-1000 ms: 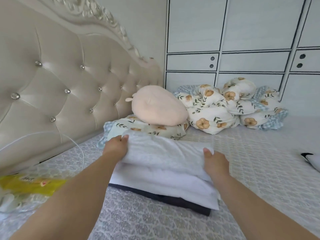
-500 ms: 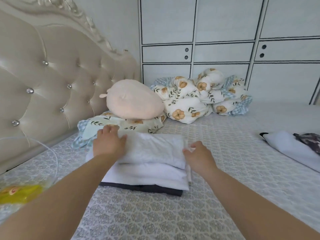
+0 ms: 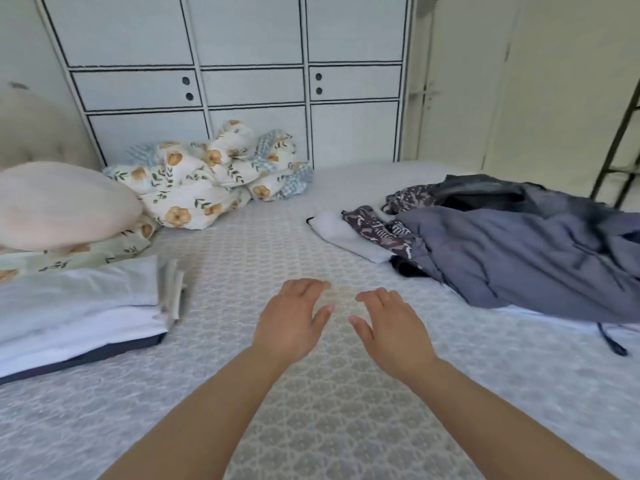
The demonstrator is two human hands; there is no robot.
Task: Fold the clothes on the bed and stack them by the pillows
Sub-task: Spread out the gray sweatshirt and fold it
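A stack of folded clothes, white pieces over a dark one, lies at the left beside the floral pillow and the round peach pillow. Unfolded clothes sit at the right: a blue-grey jacket, a dark patterned garment and a white piece partly under it. My left hand and my right hand hover side by side over the bare mattress in the middle, fingers relaxed, holding nothing.
A crumpled floral quilt is bunched against the white wardrobe at the far side. A dark metal frame stands past the bed's right edge. The padded headboard shows at the far left.
Both hands left the folded stack and moved right to the middle of the bed. The view swung right, bringing the pile of unfolded clothes into sight.
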